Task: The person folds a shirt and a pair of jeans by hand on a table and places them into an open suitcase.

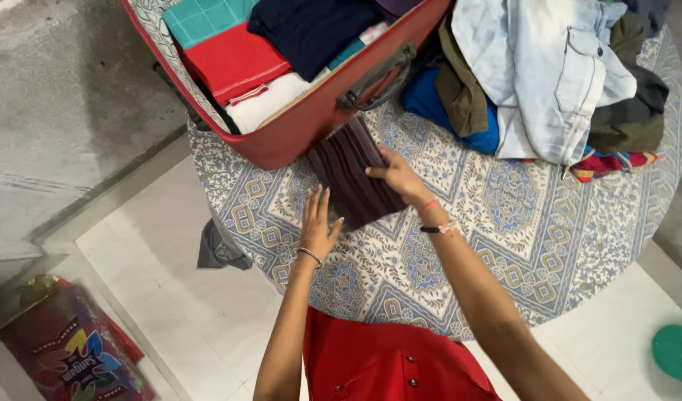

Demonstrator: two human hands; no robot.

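Note:
A folded dark purple striped garment (348,167) lies on the patterned round tablecloth (497,238), just below the open red suitcase (311,119). My left hand (318,223) rests flat against the garment's near edge, fingers together and pointing up. My right hand (396,177) presses on the garment's right side, thumb on the cloth. Both wrists wear bracelets. The suitcase holds folded clothes: teal, red, white and navy pieces.
A heap of unfolded clothes (549,74), with a pale denim piece on top, sits at the table's far right. A grey cloth (220,249) hangs off the table's left edge. A colourful bag (73,349) stands on the floor at lower left.

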